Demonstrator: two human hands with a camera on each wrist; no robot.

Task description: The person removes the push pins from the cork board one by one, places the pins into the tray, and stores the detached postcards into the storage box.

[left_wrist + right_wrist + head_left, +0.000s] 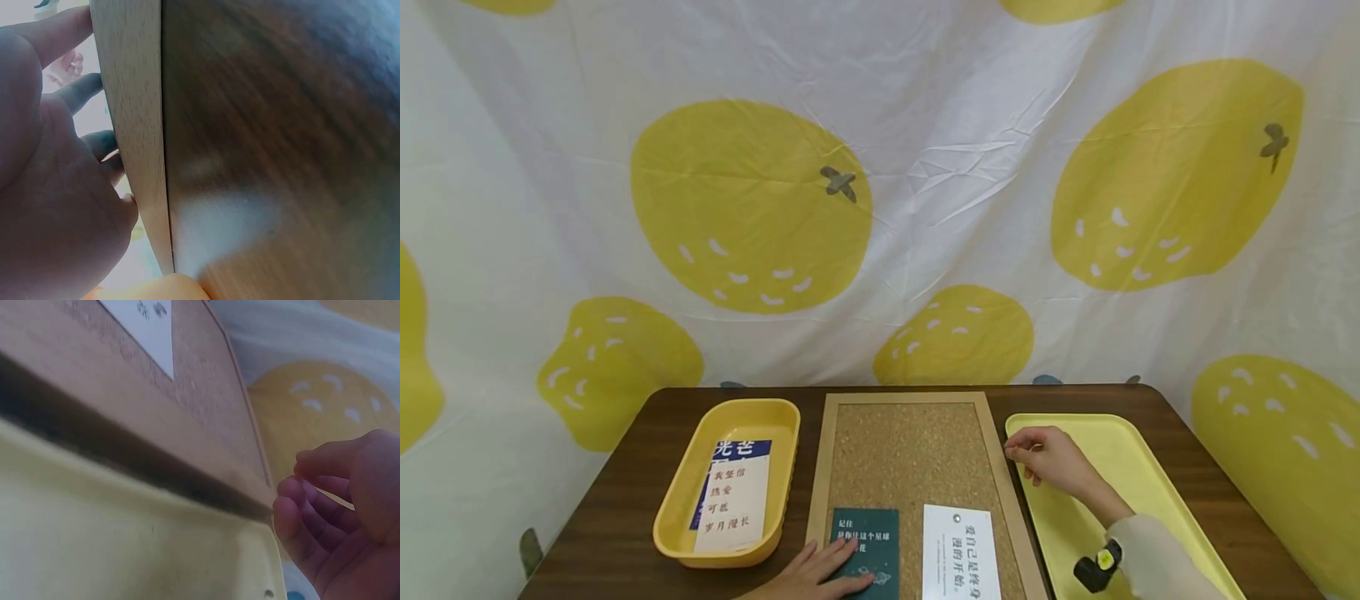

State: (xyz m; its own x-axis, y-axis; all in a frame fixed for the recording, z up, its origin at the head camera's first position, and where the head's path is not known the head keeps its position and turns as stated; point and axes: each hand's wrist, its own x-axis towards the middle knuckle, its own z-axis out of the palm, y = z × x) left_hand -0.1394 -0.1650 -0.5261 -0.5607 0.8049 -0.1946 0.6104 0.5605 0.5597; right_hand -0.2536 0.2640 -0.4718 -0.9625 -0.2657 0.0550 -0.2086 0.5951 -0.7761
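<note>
My left hand (pixel 820 573) rests with its fingers spread on a dark green card (pixel 883 546) with white writing, lying on the lower left of a cork board (pixel 910 450). The left wrist view shows this hand over the board's wooden frame (pixel 134 119). Beside the green card lies a white card (pixel 958 550) with dark writing. My right hand (pixel 1056 462) is above the left edge of a pale yellow tray (pixel 1120 483), by the board's right frame. Its thumb and fingertips (pixel 289 490) come together; whether something tiny is between them cannot be made out.
To the left stands a yellow-orange basin (pixel 786 417) holding a white card (pixel 733 508) over a blue and white one (pixel 752 448). A small dark spot (pixel 269 592) shows at the tray's corner. Behind the brown table (pixel 617 500) hangs a fruit-printed cloth (pixel 925 208).
</note>
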